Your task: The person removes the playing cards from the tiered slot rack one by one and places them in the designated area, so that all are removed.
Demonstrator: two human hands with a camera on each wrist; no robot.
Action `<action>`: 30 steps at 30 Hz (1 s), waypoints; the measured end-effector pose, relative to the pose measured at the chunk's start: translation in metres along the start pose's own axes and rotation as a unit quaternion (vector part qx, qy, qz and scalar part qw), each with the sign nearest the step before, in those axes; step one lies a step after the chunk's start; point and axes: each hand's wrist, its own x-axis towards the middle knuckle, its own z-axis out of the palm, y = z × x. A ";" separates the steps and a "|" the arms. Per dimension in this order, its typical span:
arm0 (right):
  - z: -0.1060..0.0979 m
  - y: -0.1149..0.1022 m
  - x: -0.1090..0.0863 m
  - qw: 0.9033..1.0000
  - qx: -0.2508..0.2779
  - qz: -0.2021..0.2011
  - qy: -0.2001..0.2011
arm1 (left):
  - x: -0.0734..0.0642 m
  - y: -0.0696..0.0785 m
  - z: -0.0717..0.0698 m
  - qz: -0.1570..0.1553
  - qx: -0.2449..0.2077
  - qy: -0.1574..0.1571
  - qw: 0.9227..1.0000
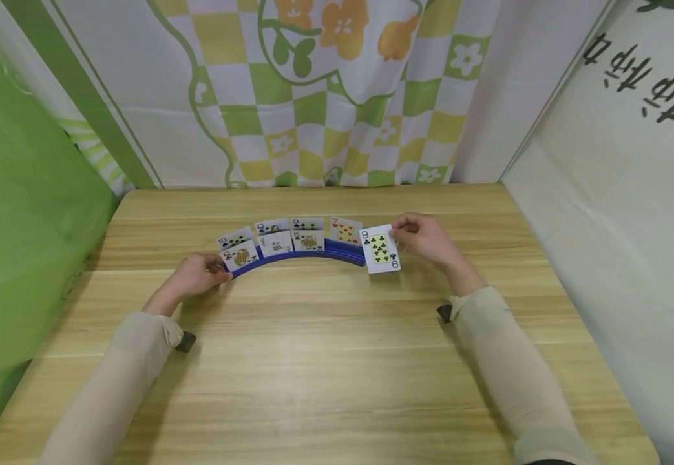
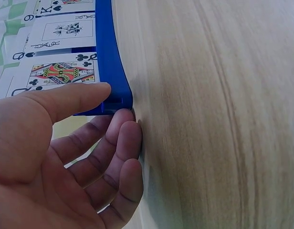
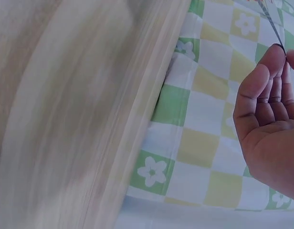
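Observation:
A curved blue card holder (image 1: 290,254) stands on the table with playing cards upright in two rows. In its front row are a queen of clubs (image 1: 240,256), a joker (image 1: 276,244) and a king (image 1: 309,241); behind them show a ten, a queen and a nine. Farther right stands a seven of hearts (image 1: 345,230). My left hand (image 1: 196,274) pinches the holder's left end, thumb on top and fingertips at the end and underside. Between thumb and fingers, my right hand (image 1: 426,239) holds a nine of clubs (image 1: 380,249) by its upper right edge, at the holder's right end.
The wooden table (image 1: 313,361) spreads out in front of the holder. A checked flower-print curtain (image 1: 337,129) hangs behind its far edge. Green cloth (image 1: 17,194) lines the left side and a white sheet with writing (image 1: 621,194) the right.

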 end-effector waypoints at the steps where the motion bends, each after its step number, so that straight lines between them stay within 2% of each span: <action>1: -0.002 0.001 0.000 1.000 0.002 0.002 0.001 | 0.000 0.000 0.000 0.000 0.000 0.000 1.000; 17: -0.018 0.002 0.006 0.999 0.045 0.002 0.029 | -0.002 0.001 -0.001 -0.009 0.003 -0.004 1.000; 30: -0.018 0.012 0.025 0.995 0.068 0.057 0.055 | -0.001 -0.001 0.000 0.000 0.004 0.001 1.000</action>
